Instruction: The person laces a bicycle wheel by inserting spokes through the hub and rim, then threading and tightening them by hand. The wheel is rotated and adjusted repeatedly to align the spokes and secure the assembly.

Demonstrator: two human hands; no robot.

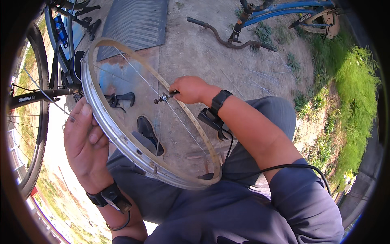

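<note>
A silver bicycle wheel rim (122, 137) without a tyre leans tilted across my lap, its lower edge at my waist. Only a few spokes (137, 70) run from it to the hub (164, 97) in the middle. My right hand (190, 90) grips the near end of the hub's axle, whose threaded far end sticks out to the left. At the rim's left outer side, my left hand (86, 137) pinches a loose metal spoke (50, 98) between thumb and fingers. That spoke slants up and left, outside the rim. The left fingertips are close to the rim; contact is unclear.
A bicycle with a black fork (39, 97) and tyre (42, 122) stands close on the left. Ahead are a ribbed mat (134, 24), a rusty handlebar (219, 36) on a blue frame (283, 9), and loose spokes (259, 82) on the dirt. A brake lever (122, 100) lies beyond the rim.
</note>
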